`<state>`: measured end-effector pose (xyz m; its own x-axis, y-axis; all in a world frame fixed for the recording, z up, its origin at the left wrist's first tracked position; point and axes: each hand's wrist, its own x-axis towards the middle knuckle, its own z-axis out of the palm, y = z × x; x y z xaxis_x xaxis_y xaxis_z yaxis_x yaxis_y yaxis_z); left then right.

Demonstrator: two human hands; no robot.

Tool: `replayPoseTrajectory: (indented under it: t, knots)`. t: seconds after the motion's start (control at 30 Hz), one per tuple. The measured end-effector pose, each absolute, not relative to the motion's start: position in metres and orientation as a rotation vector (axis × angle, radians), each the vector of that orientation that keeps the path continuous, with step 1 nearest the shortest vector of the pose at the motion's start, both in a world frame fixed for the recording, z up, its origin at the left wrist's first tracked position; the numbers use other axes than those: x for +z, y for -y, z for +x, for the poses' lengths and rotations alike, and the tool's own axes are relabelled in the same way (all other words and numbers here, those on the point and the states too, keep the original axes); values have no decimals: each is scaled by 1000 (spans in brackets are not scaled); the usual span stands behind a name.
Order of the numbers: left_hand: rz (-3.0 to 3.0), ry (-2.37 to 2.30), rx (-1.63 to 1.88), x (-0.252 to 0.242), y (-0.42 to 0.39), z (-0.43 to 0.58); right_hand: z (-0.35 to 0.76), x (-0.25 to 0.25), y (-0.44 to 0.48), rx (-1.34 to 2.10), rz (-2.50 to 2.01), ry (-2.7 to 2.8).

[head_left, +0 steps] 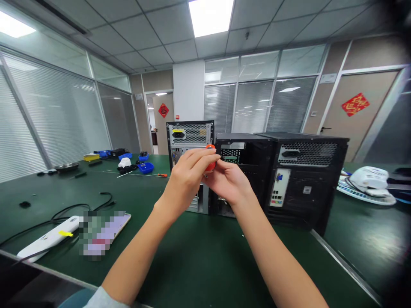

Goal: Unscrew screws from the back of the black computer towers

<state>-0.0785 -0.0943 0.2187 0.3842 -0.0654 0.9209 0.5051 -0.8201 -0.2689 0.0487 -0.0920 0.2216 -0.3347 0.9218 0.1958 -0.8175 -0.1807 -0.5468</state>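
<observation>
Leftward on the green tabletop (192,265), a white power strip (48,241) lies slantwise by black cables (55,219), with a phone (123,221) just beside it, its screen blurred out. Farther back come a blue tray (146,167) and, near it, an orange-handled tool (163,175) lying roughly crosswise. Next, before a silver-backed computer case (192,133), the left hand (189,169) bends its fingers over a red object (210,166), pinching it. That object is raised above the table between both hands; red shows above and below the left fingers, so its long axis seems to run roughly up and down. Its ends are mostly covered, and I cannot tell which way it points. The right hand (231,182) curls close against it; whether it grips too, I cannot tell. Behind stands a black case (258,149), then another black case (305,209), both upright. Farthest right, a white item (370,177) rests on the table's far part.
</observation>
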Motion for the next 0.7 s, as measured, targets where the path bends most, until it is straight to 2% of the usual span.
replayPoseTrajectory:
  t: [0.7]
  knots:
    - [-2291,341,-1272,230,96,-93,48,216,89,1725,-182,812]
